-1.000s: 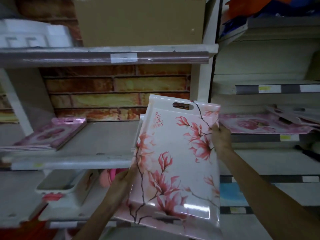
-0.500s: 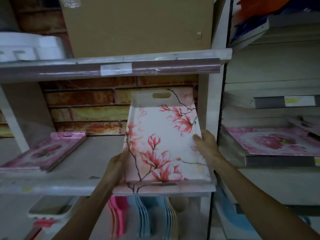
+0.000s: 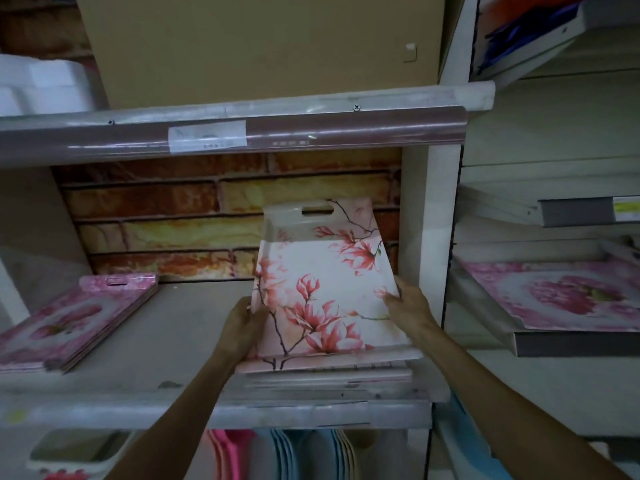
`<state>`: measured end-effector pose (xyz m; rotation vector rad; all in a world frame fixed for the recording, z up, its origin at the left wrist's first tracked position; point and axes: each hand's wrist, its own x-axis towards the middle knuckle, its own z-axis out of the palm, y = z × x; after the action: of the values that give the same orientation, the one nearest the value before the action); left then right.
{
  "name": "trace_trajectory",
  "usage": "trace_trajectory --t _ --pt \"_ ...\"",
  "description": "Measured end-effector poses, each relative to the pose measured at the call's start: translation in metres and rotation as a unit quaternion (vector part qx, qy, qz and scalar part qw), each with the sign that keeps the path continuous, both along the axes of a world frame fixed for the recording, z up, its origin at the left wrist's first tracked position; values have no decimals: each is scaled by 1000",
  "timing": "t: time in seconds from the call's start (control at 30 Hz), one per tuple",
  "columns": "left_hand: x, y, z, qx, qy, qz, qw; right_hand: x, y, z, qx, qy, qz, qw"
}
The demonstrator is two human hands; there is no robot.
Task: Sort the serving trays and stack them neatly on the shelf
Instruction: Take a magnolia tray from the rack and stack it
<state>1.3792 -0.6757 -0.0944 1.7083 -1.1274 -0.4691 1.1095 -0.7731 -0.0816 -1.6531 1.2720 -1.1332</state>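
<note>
A white serving tray with pink magnolia flowers (image 3: pixel 325 292) lies on top of a low stack of trays (image 3: pixel 332 377) at the right end of the middle shelf (image 3: pixel 180 341). Its far end with the handle slot is tilted up toward the brick-pattern back wall. My left hand (image 3: pixel 242 323) grips its left edge. My right hand (image 3: pixel 410 303) holds its right edge. A second stack of pink rose trays (image 3: pixel 72 323) rests at the left end of the same shelf.
A cardboard box (image 3: pixel 263 46) and white foam (image 3: pixel 38 84) sit on the shelf above. The neighbouring unit on the right holds another pink rose tray (image 3: pixel 561 299). Below hang pink and blue plastic items (image 3: pixel 284 452) and a white basket (image 3: pixel 76 452).
Both hands carried the magnolia tray up from below the shelf and forward onto the stack at the right end. It went from steeply tilted to nearly flat.
</note>
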Motion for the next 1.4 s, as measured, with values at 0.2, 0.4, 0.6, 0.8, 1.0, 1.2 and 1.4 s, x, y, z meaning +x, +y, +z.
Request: trace_trajectory --t 0.2,0.4,0.6,0.8,1.0,1.2,1.4 --pt "11 -15 -20 57 -89 -3 994 9 -1 -29 22 44 -31 998" --pt "15 -24 -39 98 -109 10 989 12 -7 -46 34 62 -36 997" --pt "16 -27 -44 121 -128 0 984 12 -12 -53 46 74 -26 996" --pt "15 -35 -54 154 -168 -18 974 8 -19 -63 73 97 -36 992" --pt "14 -39 -55 163 -189 -10 968 9 -25 -69 64 122 -37 990" --pt "10 -37 -52 164 -200 -14 966 10 -29 -72 66 147 -33 986" --pt "16 -35 -37 131 -225 -24 965 3 -26 -57 92 145 -42 984"
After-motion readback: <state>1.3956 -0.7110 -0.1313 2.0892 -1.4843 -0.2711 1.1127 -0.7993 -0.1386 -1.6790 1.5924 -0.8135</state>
